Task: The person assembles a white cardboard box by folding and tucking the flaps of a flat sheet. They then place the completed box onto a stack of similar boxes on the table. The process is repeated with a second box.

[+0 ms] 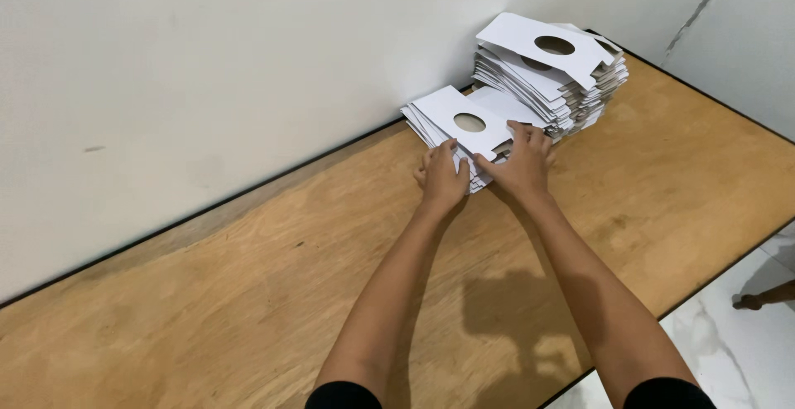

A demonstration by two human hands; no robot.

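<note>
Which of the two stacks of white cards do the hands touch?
The lower stack, nearer the person; both the left hand and right hand rest on its near edge. The taller stack behind stands untouched.

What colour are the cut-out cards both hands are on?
White: the low card stack shows it best in the head view.

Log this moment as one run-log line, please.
left hand: on short stack of white cards | right hand: same stack's near edge | tall stack: behind, by wall | surface: wooden table
</note>
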